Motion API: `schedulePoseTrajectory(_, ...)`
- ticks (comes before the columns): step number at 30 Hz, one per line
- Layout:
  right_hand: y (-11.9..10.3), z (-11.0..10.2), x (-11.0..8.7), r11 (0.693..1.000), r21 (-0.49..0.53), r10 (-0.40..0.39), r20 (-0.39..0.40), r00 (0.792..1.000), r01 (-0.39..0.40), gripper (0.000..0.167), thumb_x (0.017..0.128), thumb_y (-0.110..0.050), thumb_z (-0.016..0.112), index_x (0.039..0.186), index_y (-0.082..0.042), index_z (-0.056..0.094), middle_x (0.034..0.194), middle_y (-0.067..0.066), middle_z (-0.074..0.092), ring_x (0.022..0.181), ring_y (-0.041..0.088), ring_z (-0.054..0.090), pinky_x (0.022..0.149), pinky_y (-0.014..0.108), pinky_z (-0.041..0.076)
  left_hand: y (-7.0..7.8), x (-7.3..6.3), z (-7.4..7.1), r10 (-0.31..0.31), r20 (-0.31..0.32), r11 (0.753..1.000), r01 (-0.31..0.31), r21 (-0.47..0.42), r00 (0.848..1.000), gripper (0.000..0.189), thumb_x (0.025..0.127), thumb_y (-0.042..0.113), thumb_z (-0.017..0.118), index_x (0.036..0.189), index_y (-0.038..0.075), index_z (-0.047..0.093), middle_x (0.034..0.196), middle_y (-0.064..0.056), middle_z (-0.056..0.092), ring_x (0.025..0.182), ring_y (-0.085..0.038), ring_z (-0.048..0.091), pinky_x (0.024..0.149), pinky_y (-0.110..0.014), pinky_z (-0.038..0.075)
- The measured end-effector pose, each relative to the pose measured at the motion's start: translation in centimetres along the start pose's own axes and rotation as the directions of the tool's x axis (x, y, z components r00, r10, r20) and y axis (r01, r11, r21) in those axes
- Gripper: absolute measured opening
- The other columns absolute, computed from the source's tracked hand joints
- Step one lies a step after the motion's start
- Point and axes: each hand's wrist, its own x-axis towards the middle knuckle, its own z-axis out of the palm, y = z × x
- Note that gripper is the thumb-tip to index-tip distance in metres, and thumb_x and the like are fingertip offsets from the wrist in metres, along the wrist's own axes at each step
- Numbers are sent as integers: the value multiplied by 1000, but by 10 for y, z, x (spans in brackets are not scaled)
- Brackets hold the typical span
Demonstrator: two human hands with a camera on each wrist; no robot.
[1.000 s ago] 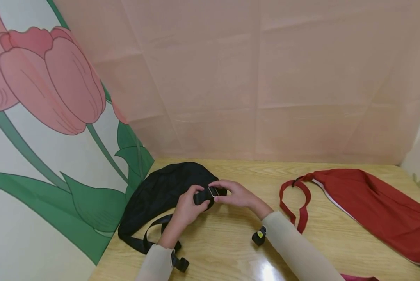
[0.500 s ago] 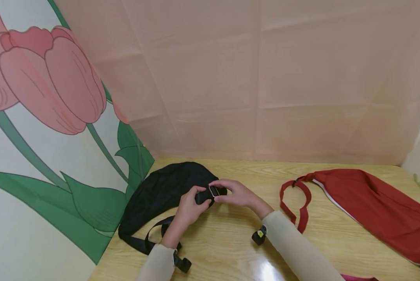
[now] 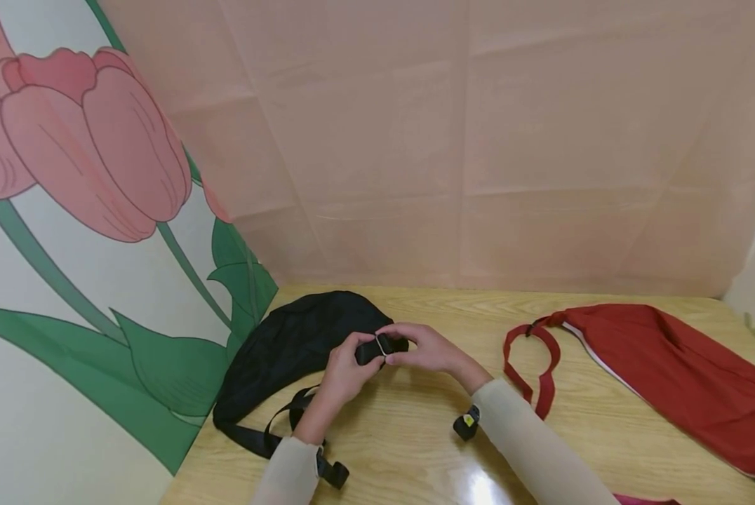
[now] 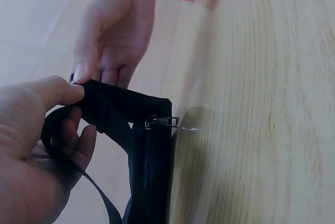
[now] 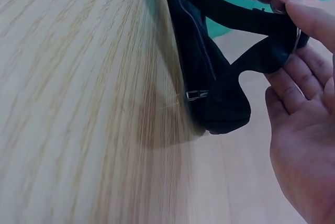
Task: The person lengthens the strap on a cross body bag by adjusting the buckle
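Note:
A black crescent-shaped sling bag (image 3: pixel 304 330) lies at the table's left back. My left hand (image 3: pixel 341 372) pinches its black strap (image 3: pixel 368 353) over the bag's right end. Thumb and fingers of my right hand (image 3: pixel 424 347) grip the silver strap slider (image 3: pixel 382 344), right beside the left fingertips. In the right wrist view the slider's metal edge (image 5: pixel 298 40) shows under the right thumb, and the strap loops down toward the bag's end. A zipper pull (image 5: pixel 197 95) sits near that end. More strap (image 3: pixel 251 438) trails loosely by my left forearm.
A red bag (image 3: pixel 668 372) with a looped red strap (image 3: pixel 546 382) lies on the right of the wooden table (image 3: pixel 409 449). Part of a magenta item (image 3: pixel 645 499) shows at the front edge. A tulip-patterned wall (image 3: pixel 99 280) closes the left side.
My left hand has slid slightly right, bringing its strap portion closer to the slider and the right hand. The right hand stays almost in place; the bag lies still.

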Motion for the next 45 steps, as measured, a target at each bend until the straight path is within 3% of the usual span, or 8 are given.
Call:
schedulePoseTrajectory(8, -1, -2, -3, 1000, 17, 9, -1, 1000, -9, 47, 91, -34, 77, 135, -26, 63, 124, -5, 67, 117, 23, 61, 104, 56, 43, 0, -3, -1, -42, 33, 998, 40, 41, 999, 49, 88, 24, 81, 129, 11, 58, 124, -13, 62, 113, -30, 59, 95, -50, 48)
schedulePoseTrajectory(12, -1, -2, -4, 1000, 19, 20, 0, 1000, -20, 48, 91, -34, 77, 136, -25, 62, 125, -4, 67, 120, 28, 60, 106, 57, 41, -4, -6, -4, -32, 29, 997, 30, 72, 999, 46, 88, 29, 81, 126, 12, 59, 119, -11, 61, 111, -29, 57, 95, -51, 47)
schedulePoseTrajectory(22, 0, -3, -4, 999, 28, 22, -1, 1000, -22, 50, 92, -35, 76, 138, -25, 61, 127, -2, 66, 121, 31, 59, 105, 59, 41, -10, -9, -9, 8, 48, 1000, -10, 29, 999, 44, 93, 29, 75, 130, 11, 61, 124, -13, 62, 114, -31, 58, 97, -51, 46)
schedulePoseTrajectory(45, -1, -6, -4, 1000, -6, 21, 33, 999, -21, 51, 92, -35, 75, 140, -26, 60, 130, -3, 65, 122, 23, 59, 107, 58, 41, -5, -3, -3, -14, 45, 999, 12, 40, 999, 46, 92, 28, 75, 133, 15, 59, 128, -12, 60, 116, -30, 56, 98, -52, 46)
